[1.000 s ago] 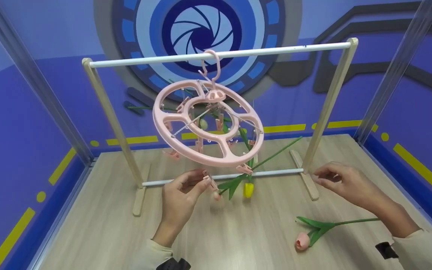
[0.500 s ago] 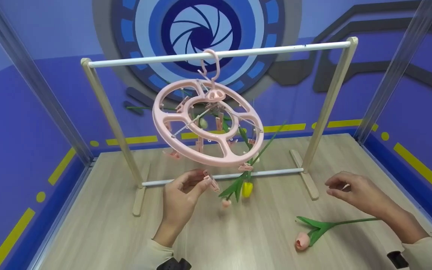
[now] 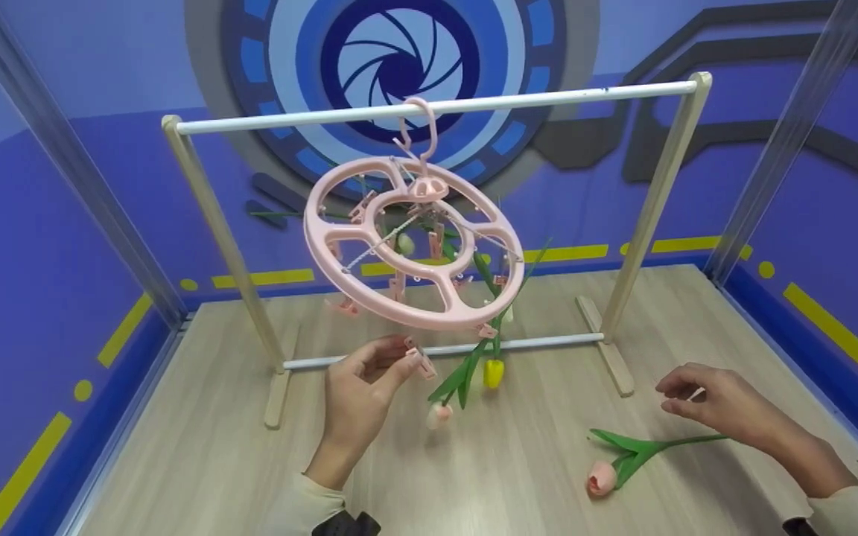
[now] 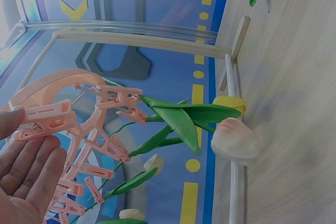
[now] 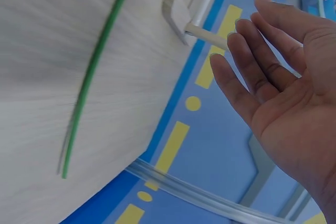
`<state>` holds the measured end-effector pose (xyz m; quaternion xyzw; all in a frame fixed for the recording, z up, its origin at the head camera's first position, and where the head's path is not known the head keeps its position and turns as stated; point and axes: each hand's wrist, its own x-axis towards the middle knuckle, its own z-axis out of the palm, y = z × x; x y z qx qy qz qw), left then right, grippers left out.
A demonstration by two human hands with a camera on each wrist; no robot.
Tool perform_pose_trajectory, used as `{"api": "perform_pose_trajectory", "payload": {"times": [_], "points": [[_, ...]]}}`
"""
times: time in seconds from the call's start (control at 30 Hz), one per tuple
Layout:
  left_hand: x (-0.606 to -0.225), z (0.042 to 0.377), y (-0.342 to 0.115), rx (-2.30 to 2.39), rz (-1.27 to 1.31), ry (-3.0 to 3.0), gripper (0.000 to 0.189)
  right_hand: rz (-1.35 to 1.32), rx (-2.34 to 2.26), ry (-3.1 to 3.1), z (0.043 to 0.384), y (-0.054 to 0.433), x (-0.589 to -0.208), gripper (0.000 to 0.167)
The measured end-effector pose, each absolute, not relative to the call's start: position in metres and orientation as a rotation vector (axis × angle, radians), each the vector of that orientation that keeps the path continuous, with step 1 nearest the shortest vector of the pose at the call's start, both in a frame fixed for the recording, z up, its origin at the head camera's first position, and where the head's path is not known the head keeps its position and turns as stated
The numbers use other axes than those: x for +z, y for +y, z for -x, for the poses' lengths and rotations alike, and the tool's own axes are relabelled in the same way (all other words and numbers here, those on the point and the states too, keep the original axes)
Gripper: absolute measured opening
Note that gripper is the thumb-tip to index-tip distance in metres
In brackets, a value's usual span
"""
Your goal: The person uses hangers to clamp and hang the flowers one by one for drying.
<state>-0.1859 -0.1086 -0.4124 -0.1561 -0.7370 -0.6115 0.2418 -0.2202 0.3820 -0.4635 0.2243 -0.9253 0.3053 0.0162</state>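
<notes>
Between thumb and fingers, my left hand (image 3: 358, 402) pinches a pink clothespin (image 4: 50, 119) just below the front rim of a round pink clip hanger (image 3: 399, 309). A pale pink tulip (image 4: 236, 141) hangs head down from another clip on the rim, beside that hand. Behind it a yellow tulip (image 3: 494, 374) also hangs down. My right hand (image 3: 734, 409) holds nothing, its fingers loosely bent. It hovers over the stem of a pink tulip (image 3: 602, 478) that lies on the table; that stem (image 5: 92, 66) shows in the right wrist view.
The hanger hooks over the white top bar (image 3: 563, 99) of a rack with wooden side posts (image 3: 649, 208). A lower white bar (image 3: 548, 343) runs near the table. White tulips (image 4: 154, 163) hang from clips farther back. Patterned blue walls enclose the wooden table (image 3: 198, 461).
My right hand has drawn back to the right and down, away from the rack. The pale pink tulip has swung to hang more steeply. My left hand keeps its pinch on the clothespin.
</notes>
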Motion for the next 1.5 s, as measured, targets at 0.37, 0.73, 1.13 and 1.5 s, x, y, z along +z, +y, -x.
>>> {"api": "perform_pose_trajectory", "payload": {"times": [0.37, 0.73, 1.13, 1.5], "points": [[-0.413, 0.185, -0.109, -1.64, 0.433, -2.03, 0.023, -0.663, 0.936, -3.009, 0.216, 0.4, -0.488, 0.019], [-0.41, 0.185, -0.108, -1.657, 0.405, -2.056, 0.023, -0.732, 0.886, -3.02, 0.214, 0.414, -0.512, 0.018], [-0.411, 0.185, -0.108, -1.688, 0.433, -2.018, 0.026, -0.688, 0.867, -3.036, 0.211, 0.425, -0.521, 0.02], [-0.411, 0.187, -0.107, -1.69, 0.421, -2.029, 0.025, -0.7, 0.8, -3.063, 0.212, 0.428, -0.524, 0.022]]}}
